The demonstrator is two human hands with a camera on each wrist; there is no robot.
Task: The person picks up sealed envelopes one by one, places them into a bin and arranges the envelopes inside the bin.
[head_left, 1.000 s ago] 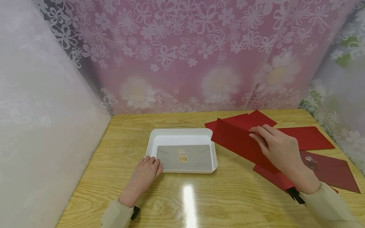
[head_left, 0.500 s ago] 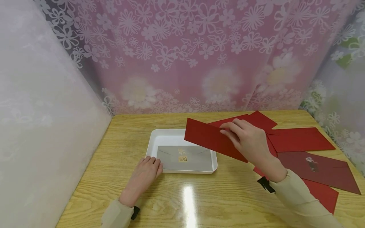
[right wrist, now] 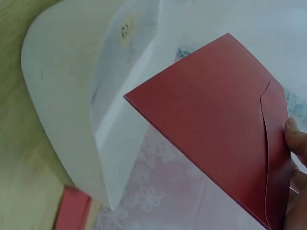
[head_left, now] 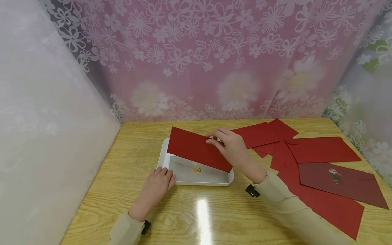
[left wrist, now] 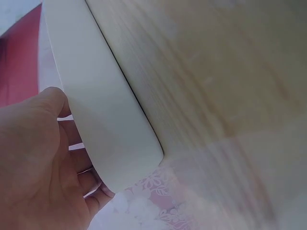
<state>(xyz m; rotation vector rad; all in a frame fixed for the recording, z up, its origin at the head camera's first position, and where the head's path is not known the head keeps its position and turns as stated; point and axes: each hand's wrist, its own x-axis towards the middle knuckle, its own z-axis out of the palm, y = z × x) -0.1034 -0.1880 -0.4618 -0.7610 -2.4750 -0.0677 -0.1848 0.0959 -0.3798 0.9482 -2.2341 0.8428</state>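
A red envelope hangs tilted above the white tray. Its top edge is pinched between the thumb and fingers of my right hand. In the right wrist view the envelope shows its flap line near my fingertips. A grey envelope with a gold square mark lies in the tray, partly covered by the red one. My left hand holds the tray's front left corner. The left wrist view shows that hand gripping the rim of the tray.
Several red envelopes lie spread and overlapping on the right of the wooden table. Among them is a darker maroon envelope with a silver print. A pink floral curtain hangs behind the table; a pale sheet borders the left.
My right hand has carried the red envelope leftward from the spread envelopes to above the tray. My left hand has stayed on the tray's corner.
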